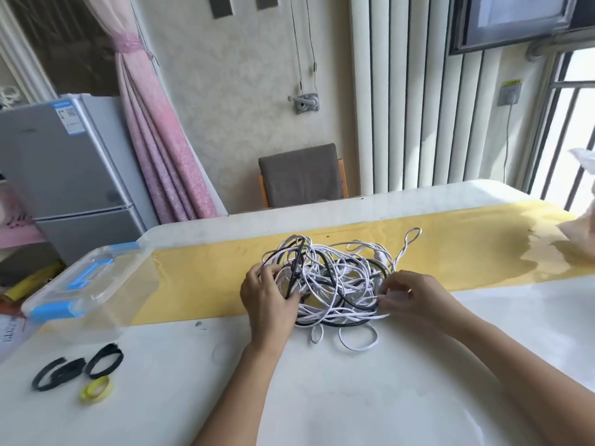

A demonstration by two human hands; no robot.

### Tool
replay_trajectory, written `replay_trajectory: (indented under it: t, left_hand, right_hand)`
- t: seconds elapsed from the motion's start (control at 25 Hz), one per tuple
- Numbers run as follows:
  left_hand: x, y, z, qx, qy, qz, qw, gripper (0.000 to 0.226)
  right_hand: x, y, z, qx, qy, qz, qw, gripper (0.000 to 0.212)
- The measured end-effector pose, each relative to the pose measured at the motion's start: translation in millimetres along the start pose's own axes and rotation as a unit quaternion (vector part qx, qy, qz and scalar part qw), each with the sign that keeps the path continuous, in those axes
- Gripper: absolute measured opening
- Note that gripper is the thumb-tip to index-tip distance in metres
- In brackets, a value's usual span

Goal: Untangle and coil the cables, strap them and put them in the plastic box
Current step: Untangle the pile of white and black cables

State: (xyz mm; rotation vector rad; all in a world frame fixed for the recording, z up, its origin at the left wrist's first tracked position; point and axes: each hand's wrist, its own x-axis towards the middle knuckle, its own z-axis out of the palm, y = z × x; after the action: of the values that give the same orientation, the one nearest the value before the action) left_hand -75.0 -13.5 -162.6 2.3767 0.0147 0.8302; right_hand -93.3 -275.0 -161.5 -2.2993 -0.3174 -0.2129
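A tangled heap of white and black cables (335, 278) lies on the table, half on a yellow runner (450, 249). My left hand (269, 297) grips black and white strands at the heap's left side. My right hand (415, 296) pinches a white strand with a plug end at the heap's right side. A clear plastic box (93, 284) with a blue-latched lid on it stands at the table's left edge. Two black straps (58, 373) (104, 360) and a yellow-green strap (96, 389) lie in front of the box.
The white table (354, 397) reaches the bottom of the view. Behind its far edge stands a grey chair (301, 175). A small fridge (64, 169) and pink curtain are at the left. A pale bag (579, 233) lies at the table's right end.
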Motion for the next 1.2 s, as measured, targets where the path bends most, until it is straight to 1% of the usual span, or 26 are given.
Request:
replay_trajectory:
  t: [0.08, 0.12, 0.2, 0.24, 0.28, 0.32, 0.4, 0.44, 0.48, 0.52, 0.6, 0.64, 0.72, 0.8, 0.88, 0.96, 1.04, 1.08, 1.12, 1.2]
  left_hand:
    - [-5.2, 7.3, -2.0, -0.009, 0.030, 0.113, 0.993, 0.058]
    - [-7.9, 13.2, -2.3, -0.024, 0.016, 0.183, 0.983, 0.058]
    - [-19.3, 24.5, -3.4, -0.052, -0.063, 0.306, 0.948, 0.049]
    - [-24.2, 25.7, -0.9, -0.041, -0.103, 0.346, 0.932, 0.044]
    - [-27.7, 24.3, 3.7, -0.008, -0.128, 0.368, 0.921, 0.044]
    - [-28.7, 20.3, 8.8, 0.032, -0.142, 0.371, 0.917, 0.051]
    - [-21.9, 13.4, 15.7, 0.089, -0.152, 0.342, 0.923, 0.064]
    - [-15.0, 13.0, 17.0, 0.097, -0.155, 0.321, 0.929, 0.064]
    - [-7.2, 16.5, 15.1, 0.098, -0.163, 0.301, 0.935, 0.059]
    - [1.1, 23.2, 10.5, 0.098, -0.183, 0.276, 0.939, 0.048]
    - [16.7, 39.3, -0.2, 0.087, -0.252, 0.211, 0.940, 0.029]
    - [25.4, 46.2, -5.3, 0.084, -0.284, 0.174, 0.939, 0.030]
    - [42.5, 56.7, -17.6, 0.062, -0.332, 0.118, 0.934, 0.042]
    - [56.7, 62.3, -30.2, -0.007, -0.356, 0.067, 0.932, 0.050]
    - [65.9, 60.3, -36.0, -0.088, -0.348, 0.016, 0.933, 0.045]
    - [68.0, 53.8, -35.2, -0.152, -0.333, 0.001, 0.930, 0.028]
    - [60.8, 46.0, -30.1, -0.235, -0.288, 0.000, 0.928, 0.010]
    - [53.7, 43.7, -28.4, -0.277, -0.252, -0.005, 0.927, 0.014]
    - [45.8, 41.6, -26.7, -0.307, -0.216, -0.007, 0.927, 0.024]
    - [30.8, 38.8, -23.3, -0.317, -0.167, 0.015, 0.934, 0.037]
  right_hand:
    - [-2.8, -5.8, 1.3, -0.015, -0.007, -0.028, 0.999, 0.019]
    - [-1.6, -5.9, 1.3, -0.015, -0.005, -0.030, 0.999, 0.019]
    - [-0.6, -4.5, -0.1, 0.029, -0.006, -0.008, 1.000, 0.015]
    - [0.5, -4.4, -1.1, 0.063, -0.013, 0.007, 0.998, 0.012]
    - [1.7, -4.1, -2.2, 0.102, -0.022, 0.018, 0.994, 0.010]
    - [2.7, -4.7, -3.2, 0.140, -0.032, 0.023, 0.989, 0.009]
    - [4.2, -8.9, -5.9, 0.217, -0.062, 0.029, 0.974, 0.009]
    - [5.4, -11.8, -5.9, 0.240, -0.075, 0.035, 0.967, 0.009]
    - [7.1, -15.5, -4.9, 0.251, -0.080, 0.039, 0.964, 0.009]
    - [9.8, -18.7, -2.9, 0.261, -0.077, 0.044, 0.961, 0.009]
    - [18.4, -24.9, -0.3, 0.274, -0.058, 0.051, 0.959, 0.010]
    - [23.7, -29.0, -2.2, 0.273, -0.054, 0.053, 0.959, 0.010]
    - [36.4, -37.8, -11.1, 0.271, -0.063, 0.050, 0.959, 0.011]
    - [50.2, -48.8, -24.6, 0.276, -0.067, 0.040, 0.958, 0.012]
    - [63.4, -60.7, -33.2, 0.288, -0.048, 0.029, 0.956, 0.010]
    - [75.6, -72.1, -33.0, 0.319, -0.025, 0.025, 0.947, 0.012]
    - [84.9, -81.1, -26.0, 0.360, -0.007, 0.039, 0.932, 0.020]
    - [88.1, -84.1, -21.6, 0.374, 0.001, 0.046, 0.926, 0.024]
    - [91.3, -86.4, -16.4, 0.384, 0.006, 0.049, 0.922, 0.026]
    - [95.9, -89.8, -6.8, 0.407, 0.006, 0.054, 0.912, 0.030]
